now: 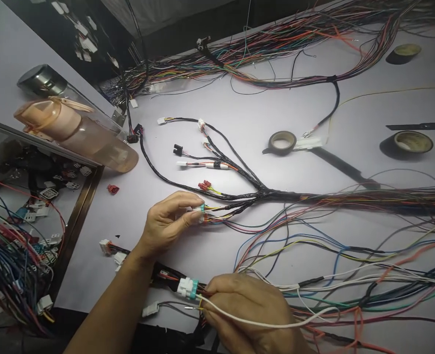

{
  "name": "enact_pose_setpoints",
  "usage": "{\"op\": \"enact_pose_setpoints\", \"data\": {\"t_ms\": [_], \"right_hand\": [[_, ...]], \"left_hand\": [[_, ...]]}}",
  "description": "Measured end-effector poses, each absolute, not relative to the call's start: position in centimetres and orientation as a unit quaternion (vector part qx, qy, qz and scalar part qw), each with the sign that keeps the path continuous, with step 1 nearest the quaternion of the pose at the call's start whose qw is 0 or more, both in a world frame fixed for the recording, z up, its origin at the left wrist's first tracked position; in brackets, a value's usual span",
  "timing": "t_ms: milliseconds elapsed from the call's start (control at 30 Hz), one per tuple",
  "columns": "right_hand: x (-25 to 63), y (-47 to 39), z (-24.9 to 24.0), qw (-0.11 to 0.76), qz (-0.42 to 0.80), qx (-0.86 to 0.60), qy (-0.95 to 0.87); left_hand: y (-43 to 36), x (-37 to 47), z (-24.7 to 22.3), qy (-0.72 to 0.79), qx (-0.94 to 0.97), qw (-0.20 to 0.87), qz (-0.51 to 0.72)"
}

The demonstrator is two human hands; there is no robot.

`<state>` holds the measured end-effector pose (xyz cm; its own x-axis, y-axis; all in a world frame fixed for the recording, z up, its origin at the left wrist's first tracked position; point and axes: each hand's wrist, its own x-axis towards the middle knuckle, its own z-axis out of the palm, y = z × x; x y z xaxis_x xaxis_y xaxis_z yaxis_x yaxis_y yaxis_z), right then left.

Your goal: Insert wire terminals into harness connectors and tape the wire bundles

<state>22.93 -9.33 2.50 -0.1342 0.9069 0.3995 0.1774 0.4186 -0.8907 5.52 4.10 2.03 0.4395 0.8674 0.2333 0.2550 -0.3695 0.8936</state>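
Note:
My left hand (171, 221) pinches a small white and teal connector (201, 208) at the end of a black-taped wire harness (283, 196). Just below its fingertips sits a white and orange connector (203, 219). Lower down, my right hand (250, 309) is closed around wires behind a second white and teal connector (188, 287); its fingertips are partly hidden. A loose white wire (261, 324) curves across the front of that hand. Beside its fingers a bare metal terminal (191, 308) sticks out to the left. Red connectors (204, 185) lie above my left hand.
A pinkish bottle (92, 132) lies at the left, beside a clear-sided bin (77, 216) with connectors. Tape rolls (282, 142) and a black-handled tool (344, 167) rest at the right. Bundled wires (261, 54) cross the back; loose wires (387, 265) spread at lower right.

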Motion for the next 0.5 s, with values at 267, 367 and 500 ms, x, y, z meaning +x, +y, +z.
{"op": "enact_pose_setpoints", "data": {"t_ms": [267, 367, 500], "right_hand": [[22.3, -9.0, 2.1, 0.529, 0.299, -0.446, -0.657], [21.5, -9.4, 1.2, 0.553, 0.28, -0.469, -0.629], [20.9, -9.9, 0.3, 0.55, 0.302, -0.475, -0.617]], "left_hand": [[4.3, 5.4, 2.1, 0.38, 0.734, 0.417, 0.379], [4.4, 5.4, 2.2, 0.373, 0.74, 0.416, 0.375], [4.6, 5.2, 2.1, 0.356, 0.749, 0.425, 0.363]]}}
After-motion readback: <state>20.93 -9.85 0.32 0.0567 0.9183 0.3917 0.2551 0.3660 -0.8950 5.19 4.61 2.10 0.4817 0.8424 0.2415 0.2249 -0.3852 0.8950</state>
